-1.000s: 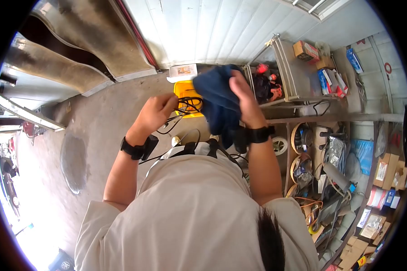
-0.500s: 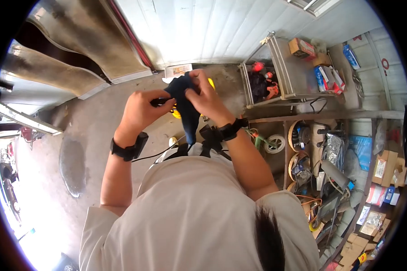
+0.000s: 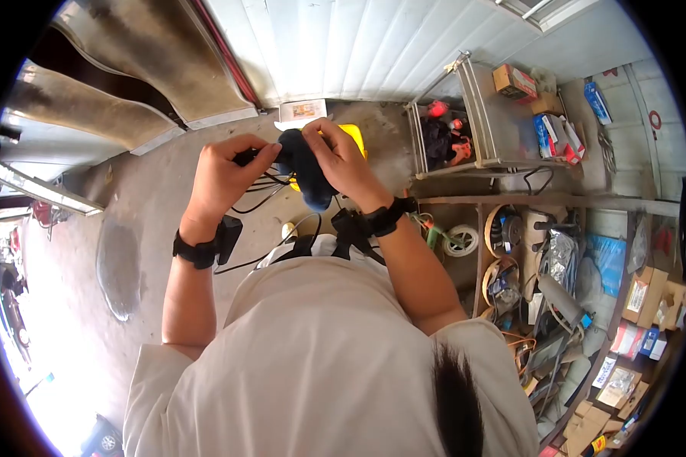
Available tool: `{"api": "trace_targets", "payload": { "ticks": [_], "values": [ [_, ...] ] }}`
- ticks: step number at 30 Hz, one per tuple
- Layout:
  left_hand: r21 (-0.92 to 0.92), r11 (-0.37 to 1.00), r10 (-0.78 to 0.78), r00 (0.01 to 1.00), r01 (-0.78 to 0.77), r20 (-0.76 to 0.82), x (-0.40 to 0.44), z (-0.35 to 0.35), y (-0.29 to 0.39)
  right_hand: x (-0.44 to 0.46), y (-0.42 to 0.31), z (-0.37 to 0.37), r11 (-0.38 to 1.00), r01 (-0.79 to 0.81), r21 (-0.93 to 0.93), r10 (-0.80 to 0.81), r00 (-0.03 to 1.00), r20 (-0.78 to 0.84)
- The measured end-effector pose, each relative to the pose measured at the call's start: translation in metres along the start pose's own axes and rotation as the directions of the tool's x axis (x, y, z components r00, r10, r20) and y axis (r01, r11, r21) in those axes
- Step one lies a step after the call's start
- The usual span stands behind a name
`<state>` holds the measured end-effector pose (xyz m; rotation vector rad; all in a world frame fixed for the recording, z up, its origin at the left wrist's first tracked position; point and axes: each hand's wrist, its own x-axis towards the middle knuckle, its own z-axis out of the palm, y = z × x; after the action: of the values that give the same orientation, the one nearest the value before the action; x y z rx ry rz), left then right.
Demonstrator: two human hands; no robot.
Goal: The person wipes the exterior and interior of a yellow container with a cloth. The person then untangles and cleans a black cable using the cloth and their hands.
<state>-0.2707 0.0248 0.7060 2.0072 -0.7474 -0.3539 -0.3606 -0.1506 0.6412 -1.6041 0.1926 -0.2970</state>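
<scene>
A dark blue, sock-like piece of cloth [image 3: 306, 169] hangs between my hands in front of my chest, its rounded lower end pointing down. My left hand [image 3: 230, 174] is closed at the cloth's upper left edge, thumb against fingers. Something black sits in its grip, partly hidden, with dark cables [image 3: 261, 199] close below. My right hand [image 3: 344, 169] pinches the upper right side of the cloth between thumb and fingers. Each wrist wears a black strap with a box-shaped device, the left one [image 3: 229, 240] and the right one [image 3: 351, 226].
Behind the cloth, a yellow object [image 3: 354, 135] and a white box [image 3: 302, 113] are on the concrete floor. A metal-framed rack [image 3: 472, 114] with boxes stands ahead right. Shelves [image 3: 541, 202] of tools and cartons line my right. Large curved panels [image 3: 122, 68] lean ahead left.
The cloth's long, narrow hanging end has drawn up into a shorter, rounder shape. My left hand has shifted slightly left, uncovering more of the cables below it.
</scene>
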Motion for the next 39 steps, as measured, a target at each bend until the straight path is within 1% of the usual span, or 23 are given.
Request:
{"api": "trace_targets", "payload": {
  "ticks": [2,6,10,11,13,14,15,17,19,21,22,23,26,27,29,30,33,34,35,36,37,38,39],
  "values": [
    [-0.038,0.998,-0.058,0.995,0.055,-0.083,-0.001,0.0,-0.005,0.001,0.016,-0.001,0.999,0.029,-0.02,-0.029,0.999,-0.035],
    [-0.11,0.988,-0.128,0.968,0.107,-0.216,0.0,-0.003,-0.012,-0.006,0.038,0.001,0.9,-0.304,0.313,0.255,0.948,0.19],
    [-0.077,0.995,-0.081,0.958,0.062,-0.274,-0.002,-0.006,-0.013,-0.008,0.018,0.009,0.955,-0.213,0.204,0.181,0.97,0.164],
    [-0.073,0.995,-0.088,0.958,0.071,-0.273,-0.001,-0.012,-0.019,-0.005,0.011,0.007,0.996,-0.053,0.077,0.045,0.994,0.1],
    [-0.114,0.99,-0.113,0.946,0.082,-0.304,-0.005,-0.025,-0.016,0.0,-0.013,-0.007,0.994,-0.101,-0.045,0.107,0.982,0.153],
    [-0.142,0.988,-0.099,0.94,0.055,-0.326,-0.009,-0.032,-0.008,0.003,-0.015,-0.012,1.0,0.004,-0.028,0.0,0.992,0.129],
    [-0.154,0.985,-0.124,0.927,0.073,-0.354,-0.012,-0.044,-0.019,0.005,-0.022,-0.02,0.998,0.014,-0.069,-0.007,0.994,0.111],
    [-0.24,0.967,-0.193,0.871,0.089,-0.453,-0.017,-0.07,-0.024,0.007,-0.039,-0.036,0.99,0.026,-0.135,-0.015,0.996,0.087],
    [-0.395,0.919,-0.265,0.738,-0.003,-0.621,-0.016,-0.095,-0.035,0.007,-0.037,-0.053,0.981,0.079,-0.176,-0.077,0.997,0.015],
    [-0.407,0.911,-0.345,0.674,0.071,-0.653,-0.021,-0.125,-0.054,0.003,-0.041,-0.069,0.982,0.018,-0.19,-0.018,1.0,-0.002],
    [-0.135,0.99,-0.119,0.703,0.032,-0.701,-0.026,-0.138,-0.064,0.002,-0.04,-0.077,0.973,0.032,-0.227,-0.044,0.998,-0.046],
    [0.143,0.99,0.113,0.721,-0.02,-0.684,-0.032,-0.148,-0.074,0.002,-0.033,-0.087,0.962,0.047,-0.268,-0.073,0.993,-0.091],
    [0.027,1.0,0.025,0.676,-0.007,-0.736,-0.058,-0.199,-0.118,-0.012,-0.007,-0.126,0.906,0.019,-0.422,-0.121,0.968,-0.218],
    [-0.439,0.897,-0.311,0.636,-0.049,-0.706,-0.066,-0.223,-0.143,-0.019,-0.006,-0.136,0.876,-0.019,-0.482,-0.131,0.952,-0.275],
    [-0.429,0.9,-0.391,0.568,0.074,-0.724,-0.072,-0.237,-0.17,-0.031,0.014,-0.162,0.798,-0.059,-0.599,-0.152,0.943,-0.296],
    [-0.365,0.929,-0.338,0.56,0.066,-0.756,-0.068,-0.221,-0.171,-0.034,0.017,-0.167,0.78,-0.071,-0.621,-0.159,0.938,-0.308],
    [-0.368,0.89,-0.452,0.615,0.268,-0.646,-0.071,-0.216,-0.206,-0.047,0.019,-0.178,0.713,-0.118,-0.692,-0.207,0.906,-0.368],
    [0.21,0.942,-0.053,0.736,0.26,-0.675,-0.066,-0.208,-0.229,-0.047,0.019,-0.179,0.683,-0.126,-0.719,-0.253,0.884,-0.394],
    [0.72,0.675,0.302,0.829,0.163,-0.471,-0.062,-0.201,-0.261,-0.046,0.019,-0.177,0.656,-0.134,-0.743,-0.297,0.859,-0.417],
    [0.841,0.464,0.148,0.912,0.278,-0.383,-0.058,-0.204,-0.286,-0.045,0.019,-0.168,0.719,-0.114,-0.686,-0.293,0.846,-0.447],
    [0.892,0.429,0.45,0.823,0.141,-0.347,-0.045,-0.175,-0.275,-0.042,0.015,-0.155,0.74,-0.072,-0.669,-0.299,0.855,-0.424],
    [0.372,0.905,-0.009,0.886,0.204,-0.464,-0.029,-0.136,-0.198,-0.039,0.006,-0.137,0.761,-0.033,-0.648,-0.303,0.865,-0.4],
    [-0.321,0.882,-0.466,0.746,0.346,-0.475,-0.013,-0.096,-0.121,-0.036,-0.002,-0.119,0.782,0.006,-0.624,-0.306,0.875,-0.376]
  ]
}}
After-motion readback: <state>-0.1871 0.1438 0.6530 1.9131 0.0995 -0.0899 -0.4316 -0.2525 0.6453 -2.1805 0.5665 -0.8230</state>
